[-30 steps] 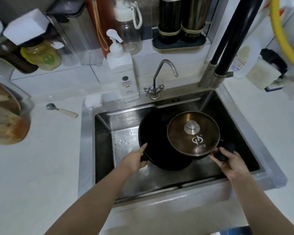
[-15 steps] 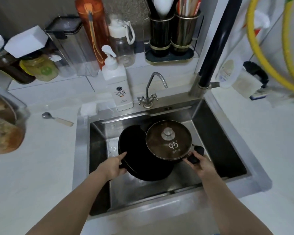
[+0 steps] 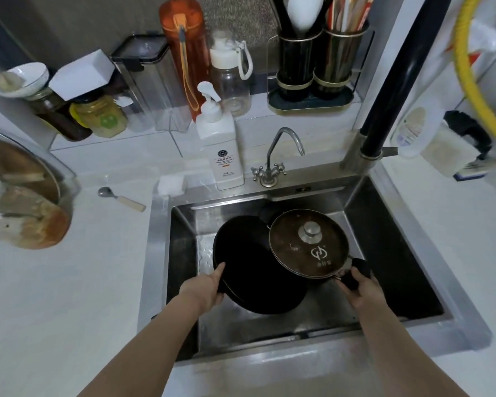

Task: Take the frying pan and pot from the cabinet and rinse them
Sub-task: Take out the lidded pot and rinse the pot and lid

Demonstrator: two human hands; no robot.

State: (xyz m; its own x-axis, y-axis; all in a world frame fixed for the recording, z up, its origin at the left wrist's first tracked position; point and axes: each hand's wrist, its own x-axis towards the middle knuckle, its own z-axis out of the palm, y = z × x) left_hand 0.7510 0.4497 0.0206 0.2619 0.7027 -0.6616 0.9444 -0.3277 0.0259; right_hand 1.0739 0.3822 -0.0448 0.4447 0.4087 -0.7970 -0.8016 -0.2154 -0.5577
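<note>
A black frying pan (image 3: pixel 249 270) lies tilted inside the steel sink (image 3: pixel 390 222). A pot with a brown glass lid and a metal knob (image 3: pixel 309 245) rests partly over the pan's right side. My left hand (image 3: pixel 204 290) grips the pan's near left rim. My right hand (image 3: pixel 361 287) holds the pot's black side handle at its near right. The pot's body is hidden under the lid.
A small tap (image 3: pixel 272 161) stands behind the sink, with a tall black faucet (image 3: pixel 384 104) to its right. A white soap pump bottle (image 3: pixel 221 144), bottles, jars and utensil holders (image 3: pixel 315 61) line the back. A spoon (image 3: pixel 121 197) lies on the left counter beside dirty dishes (image 3: pixel 20 202).
The pan and pot have sunk lower into the sink, with both hands keeping their grips. The camera has pulled back and tilted up, so more of the back shelf shows.
</note>
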